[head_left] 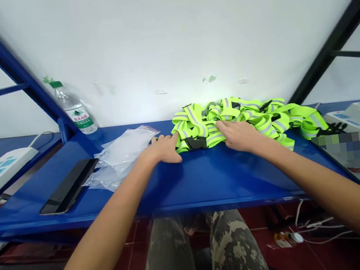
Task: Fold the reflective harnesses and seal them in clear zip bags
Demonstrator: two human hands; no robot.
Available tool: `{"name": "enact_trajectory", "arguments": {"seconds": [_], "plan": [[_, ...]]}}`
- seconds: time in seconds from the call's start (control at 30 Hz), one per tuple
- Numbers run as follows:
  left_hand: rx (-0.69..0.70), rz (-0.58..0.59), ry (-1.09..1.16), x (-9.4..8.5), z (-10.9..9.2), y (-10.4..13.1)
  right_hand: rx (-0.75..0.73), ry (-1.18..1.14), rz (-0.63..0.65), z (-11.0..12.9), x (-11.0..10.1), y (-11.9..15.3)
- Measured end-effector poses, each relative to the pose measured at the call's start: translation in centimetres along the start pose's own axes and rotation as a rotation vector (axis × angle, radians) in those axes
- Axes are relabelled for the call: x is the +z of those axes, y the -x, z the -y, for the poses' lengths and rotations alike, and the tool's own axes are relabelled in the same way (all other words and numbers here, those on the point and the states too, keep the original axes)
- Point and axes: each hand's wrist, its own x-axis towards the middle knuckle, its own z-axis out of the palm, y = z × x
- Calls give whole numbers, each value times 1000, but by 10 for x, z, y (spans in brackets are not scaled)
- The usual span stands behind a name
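A heap of neon yellow-green straps (257,118) with grey reflective stripes and black buckles lies on the blue table along the wall. My left hand (166,149) is at the heap's left end, fingers apart, its fingertips touching the strap edge. On the front of the heap, my right hand (238,135) has its fingers curled together at a strap; what is between them is hidden. A black buckle (196,143) lies between both hands. Clear plastic zip bags (121,154) are spread just left of my left hand.
A black phone (70,185) lies at the table's left, with a water bottle (79,110) behind it against the wall. White power strips (1,172) are at the far left and far right. Blue frame bars (12,55) slant up at both sides. The table's front edge (209,205) crosses above my legs.
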Motion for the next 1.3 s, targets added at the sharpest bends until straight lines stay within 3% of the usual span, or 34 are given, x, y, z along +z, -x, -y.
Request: {"name": "enact_trajectory", "arguments": {"seconds": [0.13,0.23,0.37,0.47,0.63,0.73,0.87,0.97,1.07,1.3], "plan": [[98,-135,-36,0,-14,0,-69,14,-118,4,6,10],[148,-173,-56,7,-12,1,-189,14,-197,7,12,18],[123,-215,-56,11,-2,8,-270,-119,-130,5,14,26],[55,-200,-3,12,0,15,-274,-180,-28,1,12,26],[22,-197,-83,21,-7,24,-199,-132,5,6,12,33],[44,-181,-118,27,-11,27,-185,-169,-101,22,8,39],[45,-200,-154,32,-20,31,-349,-351,-286,56,6,32],[53,-229,-158,33,-25,36,-419,-454,-273,74,15,16],[42,-259,-154,32,-24,45,-461,-513,-233,76,26,4],[-65,-139,-47,25,-8,62,-410,-591,-241,69,28,4]]}}
